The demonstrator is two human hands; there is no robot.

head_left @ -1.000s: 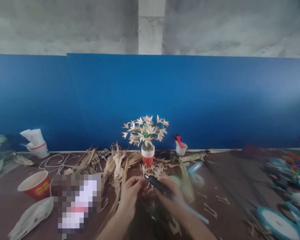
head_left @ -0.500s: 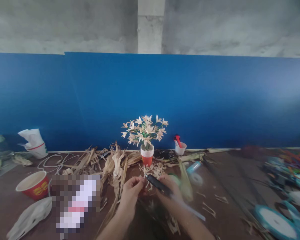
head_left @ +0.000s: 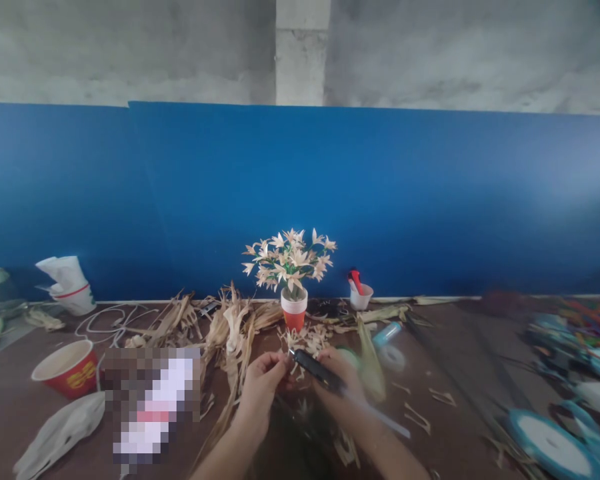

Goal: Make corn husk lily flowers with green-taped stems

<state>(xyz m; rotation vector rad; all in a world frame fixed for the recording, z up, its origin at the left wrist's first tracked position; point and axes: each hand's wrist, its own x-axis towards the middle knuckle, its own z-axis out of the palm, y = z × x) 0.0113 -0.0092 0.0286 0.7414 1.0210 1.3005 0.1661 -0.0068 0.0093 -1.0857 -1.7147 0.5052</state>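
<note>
almost nothing has shifted in the last second: the left hand [head_left: 261, 388] keeps its grip pinched on a small husk scrap [head_left: 289, 368] just above the bench [head_left: 460, 413], and the right hand [head_left: 342, 383] stays closed round the black tool [head_left: 314, 369], its tip beside the scrap

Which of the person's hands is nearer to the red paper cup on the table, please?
Left. The left hand is to the right of the red paper cup; the right hand, holding a dark tool, is farther right.
</note>
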